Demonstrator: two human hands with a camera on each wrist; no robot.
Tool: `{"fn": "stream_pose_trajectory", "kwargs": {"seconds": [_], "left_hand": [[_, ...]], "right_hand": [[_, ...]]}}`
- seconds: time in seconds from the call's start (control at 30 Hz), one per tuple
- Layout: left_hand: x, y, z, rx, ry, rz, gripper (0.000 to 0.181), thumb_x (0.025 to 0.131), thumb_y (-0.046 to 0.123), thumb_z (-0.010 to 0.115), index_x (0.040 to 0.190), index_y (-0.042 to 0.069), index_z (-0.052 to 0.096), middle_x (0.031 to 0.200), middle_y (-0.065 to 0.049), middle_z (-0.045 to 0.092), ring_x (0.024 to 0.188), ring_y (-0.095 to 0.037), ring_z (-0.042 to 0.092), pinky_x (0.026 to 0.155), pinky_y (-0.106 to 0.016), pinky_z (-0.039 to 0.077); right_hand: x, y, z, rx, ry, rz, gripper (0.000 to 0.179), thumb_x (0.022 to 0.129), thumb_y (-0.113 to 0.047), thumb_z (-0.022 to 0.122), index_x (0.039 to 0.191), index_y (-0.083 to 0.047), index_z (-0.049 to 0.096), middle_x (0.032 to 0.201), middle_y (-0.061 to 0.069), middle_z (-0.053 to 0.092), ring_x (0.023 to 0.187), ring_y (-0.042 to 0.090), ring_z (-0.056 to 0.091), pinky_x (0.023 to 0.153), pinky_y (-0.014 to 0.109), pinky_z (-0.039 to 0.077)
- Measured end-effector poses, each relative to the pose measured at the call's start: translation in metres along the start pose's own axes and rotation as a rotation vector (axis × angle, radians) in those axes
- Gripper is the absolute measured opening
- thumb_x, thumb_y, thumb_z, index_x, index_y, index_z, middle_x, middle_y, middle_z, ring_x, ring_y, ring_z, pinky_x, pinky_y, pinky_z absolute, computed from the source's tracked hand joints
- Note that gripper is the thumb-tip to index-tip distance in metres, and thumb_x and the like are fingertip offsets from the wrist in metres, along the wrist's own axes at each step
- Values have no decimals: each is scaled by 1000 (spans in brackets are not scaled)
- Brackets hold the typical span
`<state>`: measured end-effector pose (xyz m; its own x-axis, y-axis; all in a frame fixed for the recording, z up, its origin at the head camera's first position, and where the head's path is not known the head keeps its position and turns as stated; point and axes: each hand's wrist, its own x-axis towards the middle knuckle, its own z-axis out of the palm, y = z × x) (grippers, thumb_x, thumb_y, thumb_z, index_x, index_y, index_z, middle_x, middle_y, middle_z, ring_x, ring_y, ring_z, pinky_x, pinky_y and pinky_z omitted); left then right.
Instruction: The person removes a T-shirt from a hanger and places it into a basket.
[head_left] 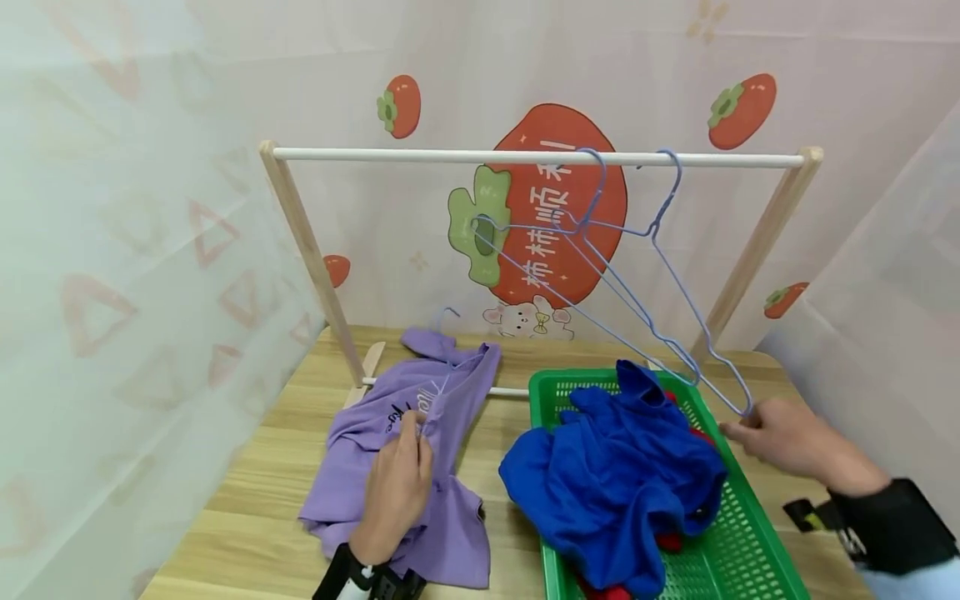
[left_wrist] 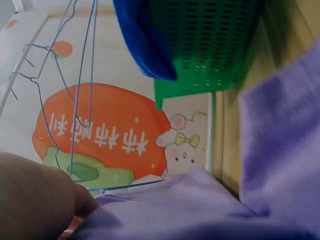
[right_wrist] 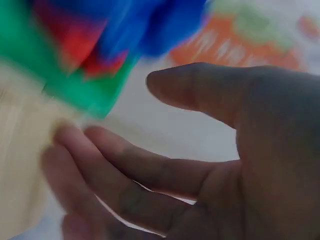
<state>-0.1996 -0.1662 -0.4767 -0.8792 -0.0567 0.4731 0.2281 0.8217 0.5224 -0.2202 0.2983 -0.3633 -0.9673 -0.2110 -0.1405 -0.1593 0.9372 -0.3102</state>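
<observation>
A purple garment with lettering lies on the table at the left. The hook of a blue hanger shows behind its top, and thin wire shows near its neck. My left hand pinches the purple fabric near the lettering. In the right wrist view my right hand has its thumb and fingers apart, with nothing between them. In the head view that hand overlaps the lower corner of a blue wire hanger hanging on the rack. Another blue hanger hangs to its left.
A wooden rack with a white rod stands across the table. A green basket at the right holds a blue garment and red cloth. A printed sheet hangs behind.
</observation>
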Motion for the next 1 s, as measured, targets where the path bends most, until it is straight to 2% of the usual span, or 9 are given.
{"fn": "stream_pose_trajectory", "kwargs": {"seconds": [0.07, 0.23, 0.33, 0.43, 0.5, 0.57, 0.77, 0.87, 1.0], "left_hand": [[6, 6, -4, 2, 7, 18, 20, 98, 15, 45, 118, 15, 49, 55, 5, 35, 46, -11, 37, 42, -29, 31], [21, 25, -3, 10, 51, 53, 10, 96, 15, 47, 107, 13, 48, 59, 5, 39, 49, -15, 41, 44, -33, 33], [23, 35, 4, -4, 61, 68, 6, 94, 14, 49, 99, 12, 46, 61, 4, 40, 49, -16, 42, 44, -34, 33], [20, 43, 10, -24, 56, 91, 6, 93, 12, 50, 94, 11, 44, 62, 5, 40, 50, -16, 43, 46, -34, 35], [17, 46, 12, -23, 65, 105, 8, 92, 11, 51, 92, 11, 43, 62, 6, 39, 51, -17, 44, 48, -35, 36], [15, 50, 11, -17, 78, 113, 10, 92, 12, 52, 91, 12, 42, 61, 6, 38, 51, -19, 45, 48, -36, 36], [8, 61, 12, 1, 127, 143, 14, 90, 12, 54, 89, 10, 40, 54, 5, 31, 44, -16, 39, 42, -34, 31], [-1, 65, 15, 38, 148, 183, 14, 88, 11, 55, 90, 8, 41, 55, 5, 28, 42, -15, 37, 39, -32, 29], [-12, 66, 15, 201, 128, 224, 15, 84, 13, 57, 93, 10, 46, 59, 2, 35, 44, -22, 43, 39, -34, 30]], "right_hand": [[-16, -39, 6, -9, -15, -13, 45, 95, -51, 49, 66, -17, 50, 59, -5, 37, 52, 11, 31, 51, 29, 24], [-29, -137, 16, -102, 94, -126, 52, 90, -63, 48, 58, -23, 47, 51, -9, 34, 45, 9, 35, 46, 27, 23], [-26, -172, 22, -161, 101, -175, 55, 91, -65, 43, 56, -23, 46, 52, -8, 37, 47, 10, 40, 47, 29, 29], [-18, -192, 35, -134, -14, -234, 58, 90, -70, 38, 58, -23, 48, 54, -6, 40, 51, 12, 42, 49, 32, 33], [-5, -202, 48, -38, -72, -275, 60, 90, -73, 34, 60, -22, 49, 55, -6, 41, 50, 14, 44, 48, 33, 34], [17, -213, 61, 74, -63, -296, 62, 90, -73, 31, 61, -21, 50, 55, -6, 42, 49, 14, 45, 47, 32, 35], [98, -234, 91, 310, 162, -232, 50, 99, -51, 36, 67, -14, 48, 59, -1, 43, 47, 18, 43, 44, 30, 32], [124, -238, 100, 355, 192, -206, 39, 100, -34, 36, 69, -12, 47, 60, 2, 43, 48, 20, 44, 44, 30, 32], [146, -250, 101, 339, 235, -205, 36, 99, -21, 34, 67, -11, 46, 59, 3, 41, 48, 20, 44, 43, 31, 34]]}}
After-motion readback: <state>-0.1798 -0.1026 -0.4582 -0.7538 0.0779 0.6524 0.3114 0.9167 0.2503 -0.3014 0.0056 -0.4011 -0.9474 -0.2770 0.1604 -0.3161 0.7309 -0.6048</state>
